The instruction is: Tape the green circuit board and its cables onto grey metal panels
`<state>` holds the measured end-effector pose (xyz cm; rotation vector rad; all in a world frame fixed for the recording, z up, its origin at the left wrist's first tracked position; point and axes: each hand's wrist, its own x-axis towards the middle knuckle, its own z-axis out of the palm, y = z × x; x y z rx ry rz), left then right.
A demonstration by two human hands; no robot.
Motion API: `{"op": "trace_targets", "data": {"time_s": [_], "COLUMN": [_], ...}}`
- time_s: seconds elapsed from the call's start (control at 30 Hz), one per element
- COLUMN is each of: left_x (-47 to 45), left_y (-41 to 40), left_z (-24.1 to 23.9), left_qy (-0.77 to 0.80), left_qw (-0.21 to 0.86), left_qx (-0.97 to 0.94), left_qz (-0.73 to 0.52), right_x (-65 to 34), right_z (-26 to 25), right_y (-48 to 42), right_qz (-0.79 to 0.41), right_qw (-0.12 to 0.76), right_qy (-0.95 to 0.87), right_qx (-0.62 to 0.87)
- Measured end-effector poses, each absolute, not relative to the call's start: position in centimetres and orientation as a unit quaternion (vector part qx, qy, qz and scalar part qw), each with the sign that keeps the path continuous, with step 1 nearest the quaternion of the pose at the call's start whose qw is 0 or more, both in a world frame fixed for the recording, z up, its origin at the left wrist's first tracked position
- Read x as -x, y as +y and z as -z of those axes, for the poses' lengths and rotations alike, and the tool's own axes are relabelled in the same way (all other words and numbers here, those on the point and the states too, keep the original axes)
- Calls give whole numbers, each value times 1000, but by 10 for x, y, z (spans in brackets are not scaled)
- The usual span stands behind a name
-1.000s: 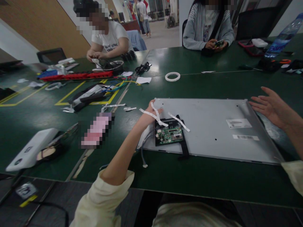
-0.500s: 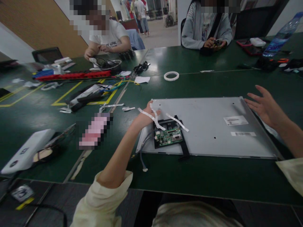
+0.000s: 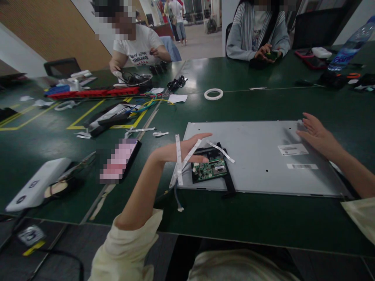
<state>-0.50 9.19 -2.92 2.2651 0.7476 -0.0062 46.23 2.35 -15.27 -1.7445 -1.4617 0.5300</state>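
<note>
A grey metal panel (image 3: 258, 156) lies flat on the green table (image 3: 234, 218) in front of me. Near its left end sits a small green circuit board (image 3: 210, 168) with a white tape strip (image 3: 224, 151) beside it. My left hand (image 3: 187, 150) hovers above the panel's left edge, fingers stretched out, with white tape strips (image 3: 179, 164) stuck across the back of the hand and wrist. My right hand (image 3: 315, 134) rests flat and open on the panel's far right corner.
A tape roll (image 3: 213, 94) lies beyond the panel. A phone (image 3: 119, 160), a white device (image 3: 38, 187), bundled cables (image 3: 111, 117) and a red strip (image 3: 93, 93) fill the left side. Two seated people (image 3: 134, 47) work across the table. A water bottle (image 3: 348, 48) stands far right.
My left hand lifted off the panel's left corner and now hovers above it with the tape strips hanging. My right hand came down from the air onto the panel's right corner.
</note>
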Motion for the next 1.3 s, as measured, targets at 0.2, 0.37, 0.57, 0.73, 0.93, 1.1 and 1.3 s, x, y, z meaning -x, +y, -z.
{"op": "trace_targets", "data": {"time_s": [0.2, 0.37, 0.57, 0.73, 0.93, 1.1, 1.3], "left_x": [8, 7, 1, -6, -17, -23, -25], "left_y": [90, 92, 91, 93, 90, 86, 87], "left_z": [40, 51, 55, 65, 68, 65, 69], "left_qy": [206, 189, 181, 175, 201, 211, 212], "left_qw": [340, 299, 297, 320, 342, 359, 365], "left_qx": [-915, -930, -935, -931, -918, -909, -906], "left_qz": [68, 94, 75, 5, -6, -23, -41], "right_x": [-464, -459, -455, -453, -451, -452, -456], "right_z": [151, 145, 146, 142, 140, 142, 149], "right_y": [22, 20, 21, 19, 19, 20, 23], "right_qz": [-140, -105, -82, -77, -64, -55, -22], "right_qw": [300, 263, 247, 236, 230, 226, 214], "right_qy": [-614, -633, -652, -656, -671, -687, -718], "right_qx": [716, 721, 712, 713, 702, 688, 661]}}
